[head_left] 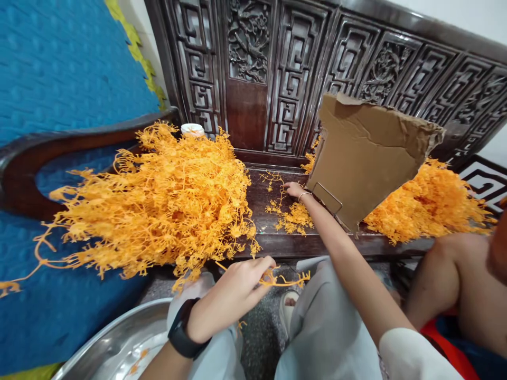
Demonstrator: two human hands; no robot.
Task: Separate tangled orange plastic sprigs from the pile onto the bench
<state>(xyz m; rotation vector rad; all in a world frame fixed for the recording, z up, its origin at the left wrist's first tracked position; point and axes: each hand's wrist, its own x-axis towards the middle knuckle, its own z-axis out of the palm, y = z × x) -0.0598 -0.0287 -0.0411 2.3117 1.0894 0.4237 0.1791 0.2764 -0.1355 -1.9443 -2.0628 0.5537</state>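
Observation:
My left hand [247, 282], with a black watch on its wrist, is closed around an orange branched plastic piece [287, 282] above my lap. The ends of the piece stick out on both sides of the fingers. My right hand [295, 189], wearing a thin bracelet, reaches over the dark wooden bench [261, 206]. Its fingertips pinch a thin orange plastic strand [282, 196] lying there. Beside it is a small cluster of orange plastic pieces [297, 217]. A large heap of the same pieces [178, 195] fills the bench on the left.
An upright cardboard sheet [364, 153] stands right of my right hand, with a second orange heap [428, 200] behind it. A metal basin [114, 338] sits low at left. The carved bench back [247, 111] rises behind. Another person's bare leg [447, 279] is at right.

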